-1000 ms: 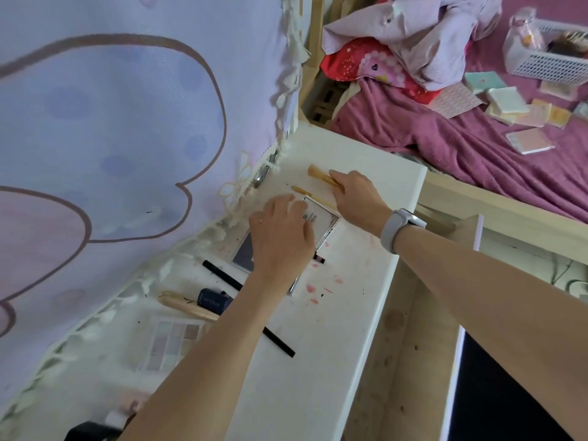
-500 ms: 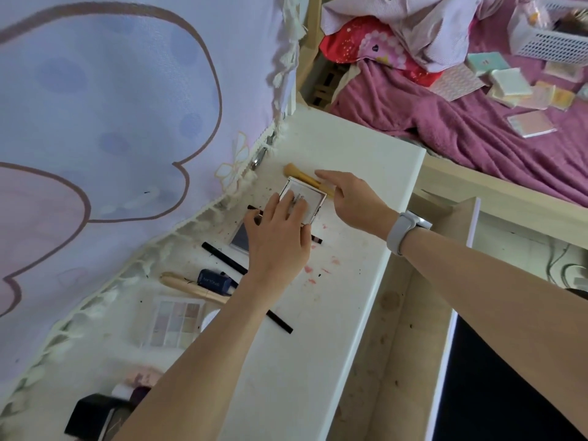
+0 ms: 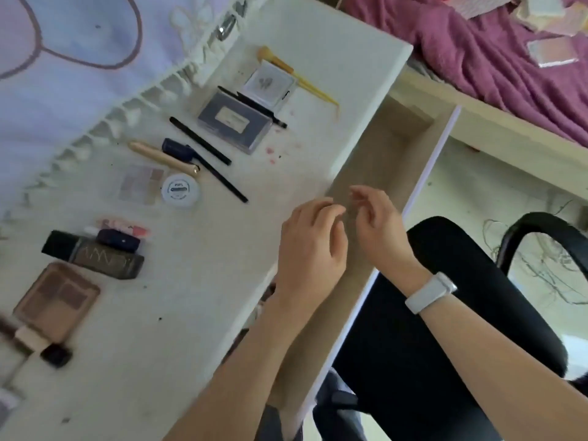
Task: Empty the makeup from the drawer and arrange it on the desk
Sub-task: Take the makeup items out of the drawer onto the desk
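White desk (image 3: 197, 313), scattered glossy compacts (image 3: 234, 121)

White desk (image 3: 197, 313), pink-stained, bearing from far to near: yellow brush (image 3: 288, 66); square clear compact (image 3: 269, 82); dark rectangular palette (image 3: 234, 121); two black pencils (image 3: 200, 140); gold tube (image 3: 162, 157); pale eyeshadow palette (image 3: 141, 184); round white jar (image 3: 180, 190); dark bottle (image 3: 92, 254); brown palette (image 3: 57, 300).
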Tool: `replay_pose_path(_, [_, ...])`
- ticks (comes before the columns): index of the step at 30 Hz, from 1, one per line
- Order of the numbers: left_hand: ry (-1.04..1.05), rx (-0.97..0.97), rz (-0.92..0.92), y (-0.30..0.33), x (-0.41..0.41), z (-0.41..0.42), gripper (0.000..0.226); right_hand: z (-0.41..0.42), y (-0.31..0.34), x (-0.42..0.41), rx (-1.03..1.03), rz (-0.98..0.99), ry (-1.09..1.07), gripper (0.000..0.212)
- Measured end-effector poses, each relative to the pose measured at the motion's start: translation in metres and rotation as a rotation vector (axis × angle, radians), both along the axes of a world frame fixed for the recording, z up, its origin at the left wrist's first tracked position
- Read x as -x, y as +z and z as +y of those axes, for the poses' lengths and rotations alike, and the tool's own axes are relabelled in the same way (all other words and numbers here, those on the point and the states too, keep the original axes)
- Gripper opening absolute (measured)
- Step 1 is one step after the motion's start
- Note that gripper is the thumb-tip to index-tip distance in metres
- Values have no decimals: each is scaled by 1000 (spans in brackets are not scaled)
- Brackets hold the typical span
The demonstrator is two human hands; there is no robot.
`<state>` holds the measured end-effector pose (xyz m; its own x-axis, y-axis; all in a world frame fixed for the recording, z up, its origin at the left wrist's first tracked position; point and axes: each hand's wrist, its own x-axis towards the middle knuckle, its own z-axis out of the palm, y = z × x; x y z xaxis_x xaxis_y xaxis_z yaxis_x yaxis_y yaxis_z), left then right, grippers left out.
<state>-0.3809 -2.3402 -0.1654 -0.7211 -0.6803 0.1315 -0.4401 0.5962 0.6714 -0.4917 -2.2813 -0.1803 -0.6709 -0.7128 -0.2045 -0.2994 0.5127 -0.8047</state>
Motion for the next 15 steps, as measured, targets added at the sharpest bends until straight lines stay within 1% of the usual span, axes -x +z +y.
replay_pose_path(2, [46,-57,-43,-16,-26,34,28,29,-11,-13,-50,-1,192,34])
replay_pose_path(3, [90,-93,-77,-24,-40,49,25,42,-17,-20,-51,33,290,34])
replay_pose_path(5, [197,-178,-175,-42,-70,73,20,61,-28,-36,-40,163,446,32])
replay_pose_path(7, [281,-197,-312,-57,-100,90,20,73,-41,-52,-25,309,541,30])
replay_pose_path(8, [317,-180,-379,-64,-113,95,21,77,-46,-61,-32,406,568,26])
replay_pose_path(11, [405,-110,-561,-80,-143,108,23,82,-58,-85,-140,645,688,6])
replay_pose_path(12, [408,-79,-604,-83,-149,111,21,82,-58,-91,-189,685,740,6])
replay_pose_path(13, [401,-40,-634,-87,-154,114,18,81,-57,-96,-235,679,792,4])
replay_pose_path(14, [390,12,-657,-90,-157,116,16,79,-55,-99,-272,628,842,4])
replay_pose_path(15, [379,71,-680,-93,-159,117,15,75,-53,-102,-318,583,896,12])
